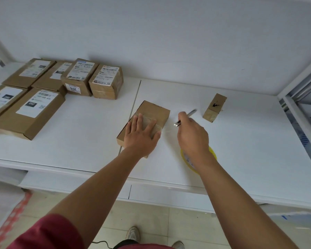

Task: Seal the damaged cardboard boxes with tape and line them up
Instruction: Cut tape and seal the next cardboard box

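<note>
A flat brown cardboard box [151, 114] lies in the middle of the white table [79, 132], with clear tape across its near half. My left hand [141, 134] rests flat on that taped part, fingers straight. My right hand [192, 133] is to the right of the box and grips a thin dark tool [186, 116], a pen or a blade, that points away from me. Under my right wrist lies a yellow tape roll [212, 151], mostly hidden. A small brown box [215, 107] with a black mark sits further right.
Several labelled brown boxes [48, 87] stand close together at the table's back left. A white frame [298, 108] borders the table on the right. A seam [136, 99] runs across the tabletop just left of the flat box. The wall lies behind.
</note>
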The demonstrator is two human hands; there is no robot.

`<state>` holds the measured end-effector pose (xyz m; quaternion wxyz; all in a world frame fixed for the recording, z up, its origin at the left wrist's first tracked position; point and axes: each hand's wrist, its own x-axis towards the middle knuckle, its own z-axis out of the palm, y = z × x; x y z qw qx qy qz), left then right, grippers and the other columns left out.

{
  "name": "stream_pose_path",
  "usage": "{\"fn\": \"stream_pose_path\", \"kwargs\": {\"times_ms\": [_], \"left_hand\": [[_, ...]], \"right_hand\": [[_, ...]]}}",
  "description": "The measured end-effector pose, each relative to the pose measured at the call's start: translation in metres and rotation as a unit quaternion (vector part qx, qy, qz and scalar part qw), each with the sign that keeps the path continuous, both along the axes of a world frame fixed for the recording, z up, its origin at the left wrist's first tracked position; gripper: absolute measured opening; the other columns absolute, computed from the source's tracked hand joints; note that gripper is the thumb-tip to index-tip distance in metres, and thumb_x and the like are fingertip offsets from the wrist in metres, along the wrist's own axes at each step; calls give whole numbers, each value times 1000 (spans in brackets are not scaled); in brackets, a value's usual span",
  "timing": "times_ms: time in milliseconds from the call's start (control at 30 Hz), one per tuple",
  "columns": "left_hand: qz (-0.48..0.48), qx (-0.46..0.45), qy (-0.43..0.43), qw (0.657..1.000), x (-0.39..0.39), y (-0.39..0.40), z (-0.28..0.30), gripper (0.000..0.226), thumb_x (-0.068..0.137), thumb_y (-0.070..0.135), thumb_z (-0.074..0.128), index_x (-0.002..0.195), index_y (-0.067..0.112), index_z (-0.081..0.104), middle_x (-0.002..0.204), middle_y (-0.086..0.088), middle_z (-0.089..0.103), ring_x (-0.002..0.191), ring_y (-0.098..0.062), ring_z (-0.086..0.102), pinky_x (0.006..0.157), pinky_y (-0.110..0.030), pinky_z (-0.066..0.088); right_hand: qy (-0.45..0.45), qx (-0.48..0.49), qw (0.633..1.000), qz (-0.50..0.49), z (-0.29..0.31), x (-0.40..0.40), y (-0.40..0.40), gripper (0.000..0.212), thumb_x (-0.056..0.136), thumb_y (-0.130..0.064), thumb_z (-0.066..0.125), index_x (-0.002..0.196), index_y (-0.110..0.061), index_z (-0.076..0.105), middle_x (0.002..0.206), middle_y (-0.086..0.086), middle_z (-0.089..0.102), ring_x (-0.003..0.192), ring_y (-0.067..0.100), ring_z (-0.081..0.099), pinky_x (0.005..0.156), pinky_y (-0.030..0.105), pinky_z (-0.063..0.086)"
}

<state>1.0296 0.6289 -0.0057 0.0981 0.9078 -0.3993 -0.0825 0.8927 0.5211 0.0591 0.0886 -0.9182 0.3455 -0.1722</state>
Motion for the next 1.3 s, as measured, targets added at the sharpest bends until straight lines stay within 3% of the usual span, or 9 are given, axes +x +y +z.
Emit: {"fn": "stream_pose_path", "kwargs": {"times_ms": [67, 200, 300, 500, 567, 700, 767, 1100, 1300], "left_hand": [[1, 2, -6, 1000, -1, 0, 0, 63, 93, 71, 16, 152, 50, 12, 166, -7, -4, 152, -23, -8, 122, -42, -6], [0, 0, -15, 1000, 0, 0, -2, 63, 92, 72, 15, 151, 49, 13, 166, -8, -3, 152, -24, -6, 122, -43, -5], [4, -5, -13, 1000, 2, -2, -4, 64, 91, 74, 14, 150, 50, 14, 166, -8, -1, 152, -24, -5, 122, -43, -4], [13, -12, -14, 1000, 2, -5, -5, 69, 85, 77, 12, 148, 49, 18, 165, -10, 4, 152, -25, -2, 121, -45, -1], [19, -8, -25, 999, 1, -6, -6, 68, 86, 77, 12, 148, 49, 17, 164, -10, 4, 152, -27, -1, 122, -46, 0], [34, 0, -38, 999, -1, -6, -7, 67, 89, 75, 14, 150, 48, 14, 164, -10, 3, 151, -28, -1, 122, -46, 1], [34, -1, -40, 999, -2, -6, -7, 67, 89, 75, 14, 150, 48, 14, 164, -11, 3, 152, -29, 0, 122, -46, 1], [34, 8, -43, 998, -7, -14, 9, 55, 92, 56, 40, 143, 37, 32, 158, -19, 16, 148, -37, 9, 119, -53, 13], [52, -4, -41, 998, -7, -18, 11, 57, 88, 59, 47, 139, 36, 36, 153, -16, 22, 144, -35, 15, 117, -52, 15]], "right_hand": [[70, -42, 996, -19, 0, -10, 5, 22, 99, -20, 38, 118, -9, 41, 89, 9, 60, 69, 35, 59, 55, 35, 34], [88, 76, 993, -37, -3, -35, -1, 27, 93, -40, 43, 99, -18, 30, 87, 0, 51, 67, 27, 53, 56, 33, 36], [56, 165, 984, -45, -5, -54, -10, 29, 90, -47, 48, 94, -24, 30, 79, -5, 51, 66, 19, 52, 54, 32, 33], [-28, 245, 969, -37, -12, -75, -15, 34, 91, -52, 53, 92, -25, 33, 69, -5, 51, 62, 15, 51, 54, 32, 39], [-5, 232, 973, -14, -8, -73, -19, 37, 92, -53, 54, 92, -24, 31, 70, -5, 51, 62, 16, 52, 53, 32, 38], [177, 97, 979, 35, 3, -69, -36, 38, 93, -49, 51, 94, -22, 26, 72, -4, 52, 61, 19, 55, 50, 31, 38], [220, 60, 973, 36, 6, -69, -45, 37, 93, -48, 50, 95, -19, 26, 73, 0, 52, 64, 22, 56, 54, 32, 41], [323, 34, 945, 36, 9, -69, -56, 35, 84, -32, 59, 101, -17, 33, 77, -2, 45, 71, 25, 54, 53, 29, 33], [351, 24, 936, 31, 9, -69, -57, 34, 82, -28, 60, 101, -18, 33, 76, -4, 43, 74, 24, 53, 53, 27, 29]]}}
